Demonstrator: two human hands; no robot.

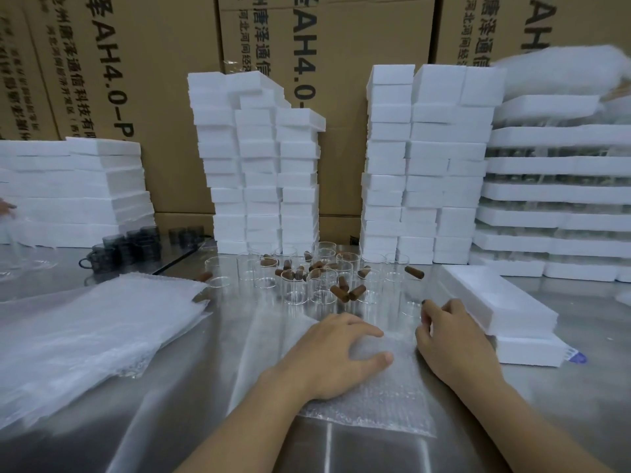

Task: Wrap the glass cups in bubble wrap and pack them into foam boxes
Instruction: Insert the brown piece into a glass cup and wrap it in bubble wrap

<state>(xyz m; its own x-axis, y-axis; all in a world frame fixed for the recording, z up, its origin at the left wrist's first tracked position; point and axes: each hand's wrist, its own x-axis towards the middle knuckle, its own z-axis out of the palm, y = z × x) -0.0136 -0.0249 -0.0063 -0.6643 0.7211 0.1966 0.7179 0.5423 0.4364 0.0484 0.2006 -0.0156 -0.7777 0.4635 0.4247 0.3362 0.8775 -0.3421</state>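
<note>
A sheet of bubble wrap [375,404] lies on the steel table in front of me. My left hand [334,353] curls its fingers and thumb over a clear glass cup [370,348] lying rolled in the wrap. My right hand [450,343] sits at the cup's right end, fingers curled and pinching the wrap's edge. Behind my hands, several clear glass cups [297,278] with brown wooden handles [345,293] stand in a cluster. An open white foam box [491,298] rests on another foam box just right of my right hand.
A pile of bubble wrap sheets [95,329] lies at the left. Tall stacks of foam boxes [259,172] [423,165] stand behind the cups, with foam trays [560,192] stacked at the right. Dark glass cups [133,247] stand at the back left. Another person's hand [5,206] shows at the left edge.
</note>
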